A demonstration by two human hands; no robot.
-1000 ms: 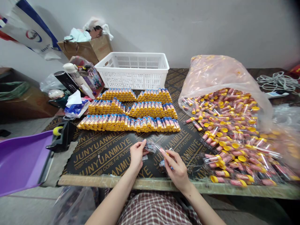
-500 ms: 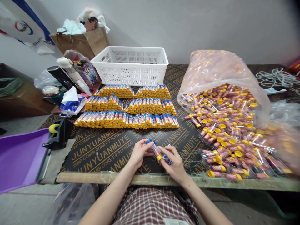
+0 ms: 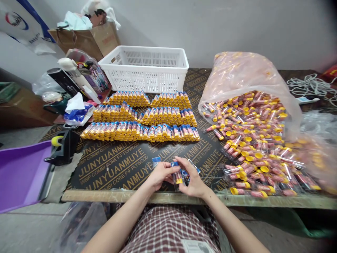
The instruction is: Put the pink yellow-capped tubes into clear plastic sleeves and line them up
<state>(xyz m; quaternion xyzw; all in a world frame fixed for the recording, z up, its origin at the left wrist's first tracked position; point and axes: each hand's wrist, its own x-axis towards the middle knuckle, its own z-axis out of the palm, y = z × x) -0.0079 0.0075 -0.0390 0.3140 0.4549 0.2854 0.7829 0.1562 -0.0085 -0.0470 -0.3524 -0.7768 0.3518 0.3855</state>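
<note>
Between my hands, close to the table's front edge, stands a small clear tube [image 3: 179, 177] with a blue top part and a yellow bottom end. My left hand [image 3: 161, 175] pinches it from the left, thumb across its upper part. From the right, my right hand [image 3: 193, 180] curls round it, with a finger at the blue end and the thumb by the yellow end. Blue printed labels lie on the table: one label [image 3: 156, 161] is beyond my left hand, others partly hidden behind the right. Stacked rows of blue-and-yellow tubes [image 3: 155, 131] lie farther back.
On the right, a big translucent bag [image 3: 242, 70] spills a heap of pink-and-yellow tubes [image 3: 259, 154]. A white plastic basket [image 3: 146, 77] stands behind the rows. Left are a black tape dispenser [image 3: 65, 146], a purple dustpan [image 3: 23, 175], and bottles [image 3: 76, 75].
The tube has turned from slanting to nearly upright between my hands. My right fingers have shifted onto its ends. A blue label beyond my left hand now shows. The view has shifted slightly.
</note>
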